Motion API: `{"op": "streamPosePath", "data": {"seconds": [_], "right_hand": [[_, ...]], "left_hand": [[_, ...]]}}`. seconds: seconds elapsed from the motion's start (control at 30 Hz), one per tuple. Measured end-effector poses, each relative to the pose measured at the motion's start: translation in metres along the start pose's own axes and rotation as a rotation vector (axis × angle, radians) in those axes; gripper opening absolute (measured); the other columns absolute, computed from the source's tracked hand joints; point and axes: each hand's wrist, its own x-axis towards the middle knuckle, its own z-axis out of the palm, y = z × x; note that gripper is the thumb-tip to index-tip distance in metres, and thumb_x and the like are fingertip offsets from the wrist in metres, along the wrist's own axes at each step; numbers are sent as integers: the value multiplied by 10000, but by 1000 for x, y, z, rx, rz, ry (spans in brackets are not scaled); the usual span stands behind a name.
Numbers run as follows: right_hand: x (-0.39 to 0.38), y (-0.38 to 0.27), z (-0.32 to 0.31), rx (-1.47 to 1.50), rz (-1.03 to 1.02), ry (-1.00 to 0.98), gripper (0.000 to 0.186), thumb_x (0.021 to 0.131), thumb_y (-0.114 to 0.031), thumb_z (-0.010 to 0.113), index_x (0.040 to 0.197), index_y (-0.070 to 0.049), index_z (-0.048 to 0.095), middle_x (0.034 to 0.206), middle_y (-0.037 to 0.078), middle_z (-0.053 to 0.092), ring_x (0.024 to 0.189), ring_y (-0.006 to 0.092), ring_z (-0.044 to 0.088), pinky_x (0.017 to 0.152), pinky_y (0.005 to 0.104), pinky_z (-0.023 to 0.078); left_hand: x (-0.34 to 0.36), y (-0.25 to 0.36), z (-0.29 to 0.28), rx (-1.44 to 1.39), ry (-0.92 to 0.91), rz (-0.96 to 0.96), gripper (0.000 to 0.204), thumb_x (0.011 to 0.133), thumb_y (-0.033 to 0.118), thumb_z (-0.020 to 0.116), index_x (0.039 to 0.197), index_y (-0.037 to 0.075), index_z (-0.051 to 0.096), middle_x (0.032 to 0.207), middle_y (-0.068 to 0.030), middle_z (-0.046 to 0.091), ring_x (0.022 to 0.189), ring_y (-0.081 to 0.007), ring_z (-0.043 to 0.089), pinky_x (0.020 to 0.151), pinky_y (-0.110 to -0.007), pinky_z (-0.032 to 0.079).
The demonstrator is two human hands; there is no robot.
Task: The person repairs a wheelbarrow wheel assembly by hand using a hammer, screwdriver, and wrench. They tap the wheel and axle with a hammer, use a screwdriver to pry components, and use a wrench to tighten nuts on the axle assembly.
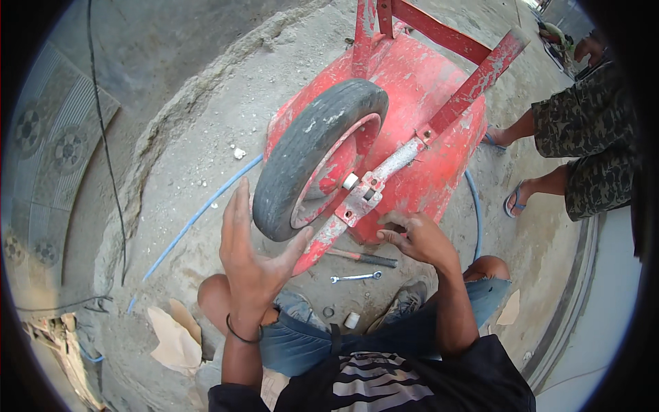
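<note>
An upturned red wheelbarrow rests on the ground in front of me, its paint scraped and dusty. Its black-tyred wheel points upward at a tilt, with the axle end seated in a bracket on the frame tube. My left hand is open beside the tyre's lower edge, thumb by the end of the red tube; whether it touches cannot be made out. My right hand hovers right of the bracket, fingers loosely bent and apart, holding nothing. Between my feet lie a combination wrench and a black-handled tool, its far end partly hidden.
A white cylindrical piece and a small dark ring lie near my shoes. A blue hose runs beneath the wheelbarrow. Torn cardboard is at lower left. Another person in camouflage shorts stands at right.
</note>
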Motion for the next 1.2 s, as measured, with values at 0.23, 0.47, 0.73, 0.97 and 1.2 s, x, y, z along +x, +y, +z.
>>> {"op": "streamPosePath", "data": {"seconds": [0.23,0.47,0.73,0.97,1.2], "right_hand": [[-7,-9,-10,51,73,166,288,824,-225,646,994,5,608,778,186,642,672,304,631,608,379,472],[32,-60,-66,-92,-280,726,516,720,-104,719,1207,-84,548,1134,127,608,1015,308,586,873,389,469],[120,-88,-129,-438,-624,266,649,678,-255,720,1283,-154,508,1227,101,559,1124,299,523,932,394,437],[130,-69,-125,-218,-682,277,563,714,-294,697,1239,-158,549,1176,105,592,1035,308,579,928,430,412],[132,-71,-137,-179,-585,224,597,710,-270,706,1263,-136,526,1221,97,574,1093,299,557,956,398,411]], "left_hand": [[-12,-35,14,-256,-43,-195,539,637,146,806,1100,-23,587,979,-161,654,922,-305,631,929,-387,423],[-9,-46,12,-166,-29,-37,555,623,150,816,1089,-45,587,971,-168,660,932,-321,632,952,-416,409],[-8,-47,14,-280,-7,-65,552,627,87,805,1110,-55,579,957,-188,663,861,-261,667,794,-322,499],[-6,-36,12,-248,-66,-39,593,686,-12,760,1213,-94,500,1071,-157,620,978,-187,591,864,-303,476],[5,-35,10,-169,-21,31,576,620,97,819,1115,-61,570,938,-200,657,842,-265,668,746,-315,507]]}}
